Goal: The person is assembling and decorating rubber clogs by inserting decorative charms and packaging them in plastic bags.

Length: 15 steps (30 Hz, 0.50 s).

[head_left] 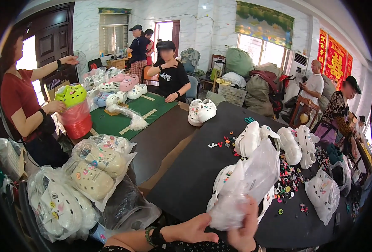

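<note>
Clear crinkled plastic bag (246, 185) over white clog (223, 185); left hand (192, 230) and right hand (244, 229) both grip bag; four loose white clogs (293, 145) on black bench (186, 180).

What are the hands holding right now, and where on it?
Both hands grip a clear plastic bag at its lower end: the right hand pinches the bottom, and the left hand meets it at the lower left edge.

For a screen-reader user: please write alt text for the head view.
Both hands, left hand and right hand, grip a clear plastic bag over a white clog on a black table, beside loose colourful charms and more white clogs.
</note>
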Each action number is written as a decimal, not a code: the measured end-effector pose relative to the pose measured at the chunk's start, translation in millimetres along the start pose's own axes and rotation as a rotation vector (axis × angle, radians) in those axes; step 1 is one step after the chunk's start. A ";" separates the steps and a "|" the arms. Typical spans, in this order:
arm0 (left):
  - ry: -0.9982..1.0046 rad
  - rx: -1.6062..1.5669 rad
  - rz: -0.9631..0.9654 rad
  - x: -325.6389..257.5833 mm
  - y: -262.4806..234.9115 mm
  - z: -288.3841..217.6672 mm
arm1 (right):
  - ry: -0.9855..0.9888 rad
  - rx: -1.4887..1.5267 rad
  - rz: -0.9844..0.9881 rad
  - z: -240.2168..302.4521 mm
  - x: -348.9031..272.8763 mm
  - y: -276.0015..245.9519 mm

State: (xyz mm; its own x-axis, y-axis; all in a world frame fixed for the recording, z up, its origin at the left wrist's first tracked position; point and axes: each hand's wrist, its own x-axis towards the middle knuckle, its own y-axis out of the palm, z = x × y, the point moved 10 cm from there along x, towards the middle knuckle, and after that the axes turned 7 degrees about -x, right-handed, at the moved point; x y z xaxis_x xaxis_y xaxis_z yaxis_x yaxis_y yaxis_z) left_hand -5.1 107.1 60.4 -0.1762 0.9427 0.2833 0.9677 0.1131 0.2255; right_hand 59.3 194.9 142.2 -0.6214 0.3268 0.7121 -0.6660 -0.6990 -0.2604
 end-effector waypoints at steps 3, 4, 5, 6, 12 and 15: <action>-0.125 -0.318 -0.230 -6.0 -28.1 20.0 | -0.287 -0.483 0.041 66.4 22.1 25.9; 0.012 -0.433 -0.293 0.7 -32.5 10.4 | -0.288 -0.484 0.041 62.0 16.0 23.9; 0.014 -0.433 -0.293 2.2 -32.9 5.6 | -0.106 -0.414 0.311 31.2 2.9 40.4; 0.020 -0.443 -0.326 5.5 -34.7 -5.5 | 0.082 -0.337 0.575 9.0 -11.5 58.3; 0.063 -0.495 -0.504 6.1 -53.5 -1.9 | -0.307 -0.645 0.485 49.6 -8.8 58.1; 0.088 -0.517 -0.559 2.5 -61.8 -2.1 | -0.321 -0.540 0.534 58.1 -0.1 48.0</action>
State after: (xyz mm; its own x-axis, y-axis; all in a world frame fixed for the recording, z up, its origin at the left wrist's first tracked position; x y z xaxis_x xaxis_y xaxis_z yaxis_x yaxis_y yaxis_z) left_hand -65.7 101.8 49.2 -0.6490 0.7578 0.0674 0.5268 0.3838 0.7584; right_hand 51.3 124.4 167.5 -0.8166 -0.2182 0.5344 -0.4721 -0.2802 -0.8358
